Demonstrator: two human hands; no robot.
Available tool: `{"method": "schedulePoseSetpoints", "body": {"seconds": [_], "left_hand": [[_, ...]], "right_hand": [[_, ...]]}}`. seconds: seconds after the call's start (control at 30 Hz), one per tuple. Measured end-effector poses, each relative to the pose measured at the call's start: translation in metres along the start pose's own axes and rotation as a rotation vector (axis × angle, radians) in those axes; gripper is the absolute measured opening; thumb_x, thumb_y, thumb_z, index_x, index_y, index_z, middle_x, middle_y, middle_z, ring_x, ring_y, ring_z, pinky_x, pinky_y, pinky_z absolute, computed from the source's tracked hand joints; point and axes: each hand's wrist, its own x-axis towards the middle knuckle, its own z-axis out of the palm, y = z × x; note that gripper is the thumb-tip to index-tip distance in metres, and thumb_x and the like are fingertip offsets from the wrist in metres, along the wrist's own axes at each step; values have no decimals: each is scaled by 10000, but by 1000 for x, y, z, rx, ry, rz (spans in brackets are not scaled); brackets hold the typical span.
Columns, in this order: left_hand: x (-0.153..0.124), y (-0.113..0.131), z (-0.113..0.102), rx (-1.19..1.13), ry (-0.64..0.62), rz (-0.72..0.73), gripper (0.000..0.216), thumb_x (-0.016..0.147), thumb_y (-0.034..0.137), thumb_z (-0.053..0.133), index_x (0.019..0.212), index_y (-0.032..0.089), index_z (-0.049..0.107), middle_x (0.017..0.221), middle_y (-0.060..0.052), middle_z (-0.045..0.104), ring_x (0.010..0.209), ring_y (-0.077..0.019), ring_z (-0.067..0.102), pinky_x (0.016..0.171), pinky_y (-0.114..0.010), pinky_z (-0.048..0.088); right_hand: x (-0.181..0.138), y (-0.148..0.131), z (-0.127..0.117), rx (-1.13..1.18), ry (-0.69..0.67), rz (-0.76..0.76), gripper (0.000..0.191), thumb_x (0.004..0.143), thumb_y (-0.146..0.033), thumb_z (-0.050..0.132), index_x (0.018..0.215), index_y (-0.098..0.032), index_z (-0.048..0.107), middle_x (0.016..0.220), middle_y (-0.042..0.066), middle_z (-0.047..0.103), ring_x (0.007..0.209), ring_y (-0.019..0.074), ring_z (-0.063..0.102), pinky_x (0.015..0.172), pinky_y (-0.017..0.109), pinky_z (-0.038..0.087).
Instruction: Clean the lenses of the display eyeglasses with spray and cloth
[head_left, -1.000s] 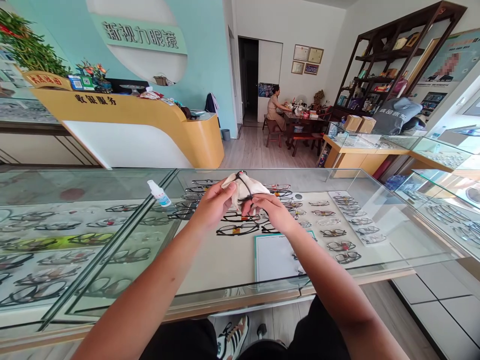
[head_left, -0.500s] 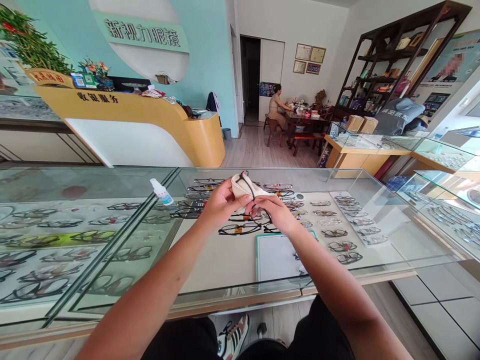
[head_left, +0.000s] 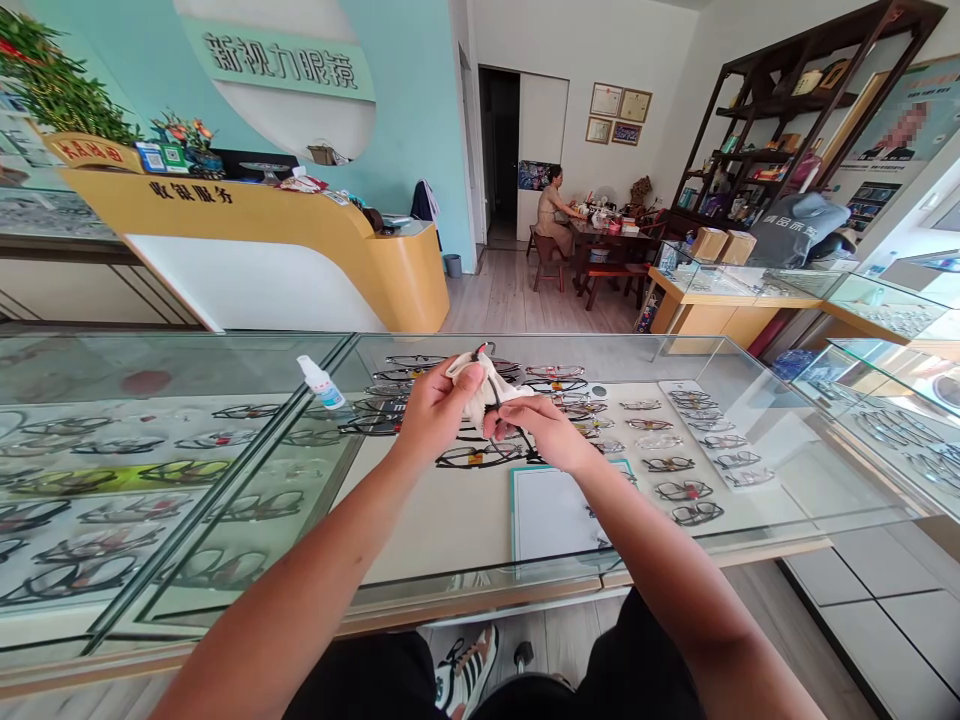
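My left hand (head_left: 441,402) is closed around a cream cloth (head_left: 477,400), its thumb pressed on top. The cloth is folded about a pair of dark-framed eyeglasses (head_left: 491,378), whose thin dark temple shows along it. Fingers of my right hand (head_left: 541,425) pinch the eyeglasses at the cloth's lower right side. The lenses are mostly hidden by cloth and fingers. Both hands are held above a glass display case (head_left: 427,530). To their left, a small white bottle with a blue label (head_left: 321,383) stands on the glass.
Rows of eyeglasses (head_left: 480,456) lie inside the case, beside a white board with a teal edge (head_left: 551,510). A yellow counter (head_left: 405,275) stands beyond. One person (head_left: 553,215) sits at a far table; another in a dark shirt (head_left: 796,232) bends over at right.
My left thumb has moved up onto the cloth, which is now bunched differently around the eyeglasses. My right hand has shifted slightly down and left. The bottle stays put.
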Motion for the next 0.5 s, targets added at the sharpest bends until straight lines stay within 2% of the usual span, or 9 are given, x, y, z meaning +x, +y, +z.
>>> {"method": "schedulePoseSetpoints", "body": {"seconds": [0.1, 0.3, 0.4, 0.5], "left_hand": [[4, -6, -4, -71, -73, -22, 544, 974, 714, 749, 901, 175, 728, 712, -3, 600, 610, -127, 488, 574, -258, 393], [7, -7, -8, -243, -201, -136, 501, 922, 659, 838, 1056, 181, 773, 796, -35, 682, 650, -164, 581, 585, -276, 431], [6, -5, -8, -257, -262, -154, 517, 891, 585, 896, 1190, 179, 784, 965, -81, 780, 797, -214, 691, 676, -302, 514], [5, -3, -7, -240, -294, -135, 539, 874, 480, 936, 1291, 188, 760, 1103, -100, 813, 940, -243, 739, 785, -323, 559]], "right_hand": [[0, 0, -4, 1, 20, -4, 372, 984, -435, 571, 824, -187, 797, 893, 56, 768, 846, 191, 618, 900, 331, 498], [0, -2, -14, 54, 68, -12, 370, 989, -399, 571, 797, -189, 808, 871, 52, 761, 852, 200, 626, 902, 330, 509], [-1, -2, -16, 52, 89, -10, 372, 999, -387, 573, 777, -191, 799, 882, 55, 763, 861, 204, 625, 897, 331, 502], [-1, 1, -17, 67, 105, 1, 362, 1007, -400, 593, 784, -192, 789, 890, 54, 756, 863, 206, 618, 892, 336, 498]]}}
